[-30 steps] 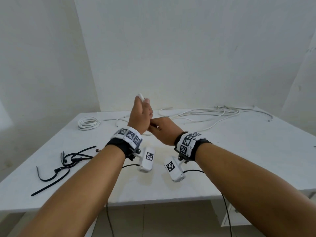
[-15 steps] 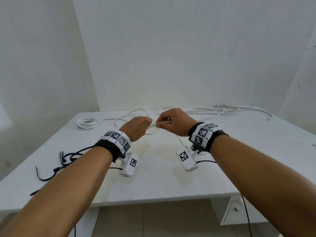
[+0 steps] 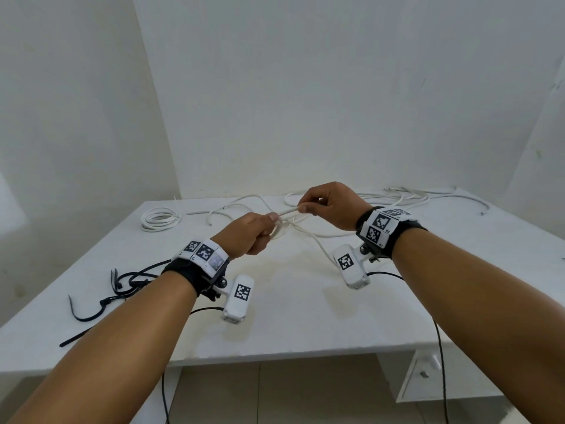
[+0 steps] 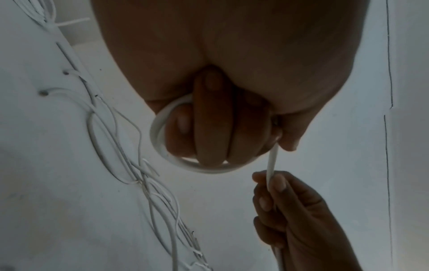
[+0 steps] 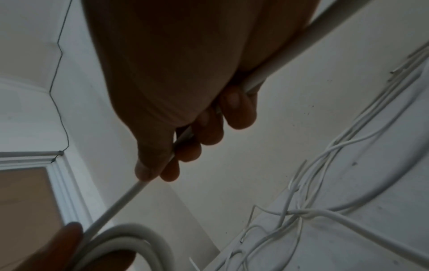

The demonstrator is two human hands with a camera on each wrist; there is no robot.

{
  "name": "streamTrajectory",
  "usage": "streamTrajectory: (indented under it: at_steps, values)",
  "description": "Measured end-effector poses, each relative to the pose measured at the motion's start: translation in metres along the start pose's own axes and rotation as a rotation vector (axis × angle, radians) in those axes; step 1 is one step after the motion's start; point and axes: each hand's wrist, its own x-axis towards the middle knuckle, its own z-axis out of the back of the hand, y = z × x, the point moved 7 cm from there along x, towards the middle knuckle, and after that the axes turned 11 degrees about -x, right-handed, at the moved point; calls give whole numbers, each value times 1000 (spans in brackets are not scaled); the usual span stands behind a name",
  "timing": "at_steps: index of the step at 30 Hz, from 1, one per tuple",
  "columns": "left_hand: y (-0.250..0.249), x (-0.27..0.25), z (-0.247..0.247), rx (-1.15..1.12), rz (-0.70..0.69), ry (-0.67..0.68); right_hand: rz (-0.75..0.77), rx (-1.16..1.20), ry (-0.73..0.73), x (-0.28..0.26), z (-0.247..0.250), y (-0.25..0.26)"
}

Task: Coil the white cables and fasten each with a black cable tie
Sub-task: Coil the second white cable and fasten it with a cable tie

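My left hand (image 3: 255, 232) grips a small coil of white cable (image 4: 162, 146) above the middle of the white table (image 3: 290, 316); the loops curl round its fingers. A short straight run of that cable (image 3: 287, 211) spans to my right hand (image 3: 328, 206), which pinches it between thumb and fingers (image 5: 162, 165). The rest of the cable trails under the right hand down to the table. A finished white coil (image 3: 160, 218) lies at the table's far left. Several black cable ties (image 3: 122, 286) lie at the left, beside my left forearm.
Several loose white cables (image 3: 397, 198) sprawl along the table's back edge toward the right. White walls close in behind and at both sides. A white drawer unit (image 3: 428, 374) stands under the table's front right.
My left hand came down from an upright raised pose and moved left. My right hand slid right along the cable, so a short stretch of it now spans between them.
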Motion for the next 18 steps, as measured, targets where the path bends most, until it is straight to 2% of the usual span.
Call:
streamTrajectory:
  at_steps: [10,15,18]
  values:
    - [-14,-13,-3,-438,59,3,-10,7,-11,1,-3,-3]
    - [-34,-16,-16,-652,5,20,-17,60,-38,-4,-18,7]
    - [-37,-12,-15,-815,-44,-45,5,27,-28,-9,-32,21]
